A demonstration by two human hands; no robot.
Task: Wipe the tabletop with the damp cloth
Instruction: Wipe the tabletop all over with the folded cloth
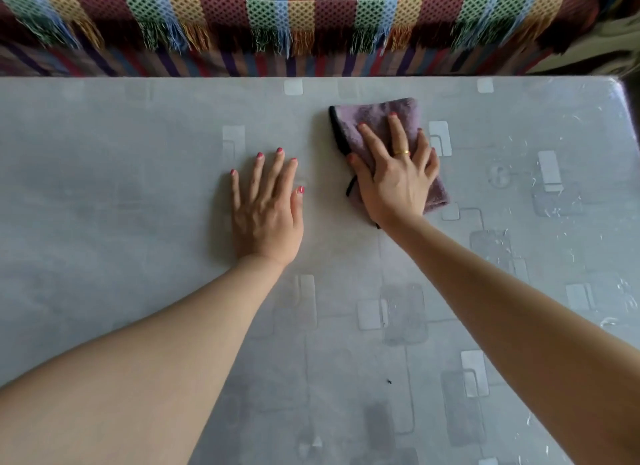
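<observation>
While the left hand (265,210) lies spread flat on the table (104,187), the right hand (394,173), fingers splayed, should press the cloth (370,118) evenly, overlapping strokes.

Right hand (396,177) flat on purple cloth (377,118); left hand (266,215) flat on grey tabletop (121,187), fingers spread.

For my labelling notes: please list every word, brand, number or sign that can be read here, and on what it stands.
None can be read. The cloth, the tabletop and the striped blanket carry only patterns, no letters or numbers.
</observation>
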